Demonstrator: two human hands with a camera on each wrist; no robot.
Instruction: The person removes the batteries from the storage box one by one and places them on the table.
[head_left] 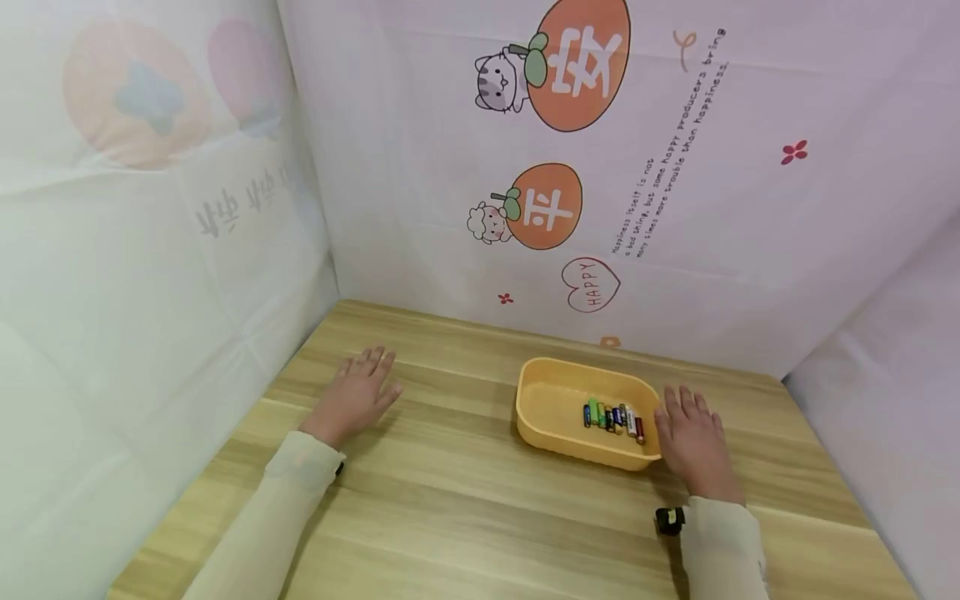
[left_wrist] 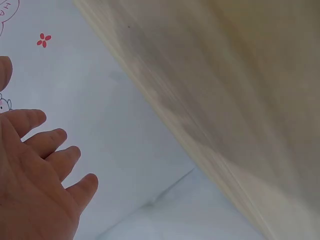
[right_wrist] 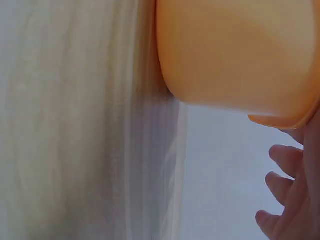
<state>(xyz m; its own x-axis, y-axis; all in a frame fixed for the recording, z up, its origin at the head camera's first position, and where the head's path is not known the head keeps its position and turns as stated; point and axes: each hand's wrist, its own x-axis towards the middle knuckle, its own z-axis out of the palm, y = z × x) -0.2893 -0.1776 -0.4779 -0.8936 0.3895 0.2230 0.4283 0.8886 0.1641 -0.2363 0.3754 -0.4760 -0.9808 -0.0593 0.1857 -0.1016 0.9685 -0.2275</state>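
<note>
My left hand (head_left: 349, 403) is over the left part of the wooden table with its fingers extended and nothing in it. In the left wrist view, the palm side of the left hand (left_wrist: 37, 185) shows, fingers slightly bent. A yellow-orange plastic basket (head_left: 550, 402) stands right of the middle. Several small batteries (head_left: 602, 415) of mixed colours lie side by side in its right half. Beside the basket's right end is my right hand (head_left: 693, 442), fingers extended. The right wrist view shows the basket wall (right_wrist: 235, 55) close to the right hand (right_wrist: 296, 192); whether they touch I cannot tell.
White printed cloth (head_left: 435, 167) hangs as a wall behind the table (head_left: 450, 517). More cloth (head_left: 112, 292) closes off the left side, and another cloth wall (head_left: 900, 400) stands at the right. A black wrist device (head_left: 670, 521) sits by the right sleeve.
</note>
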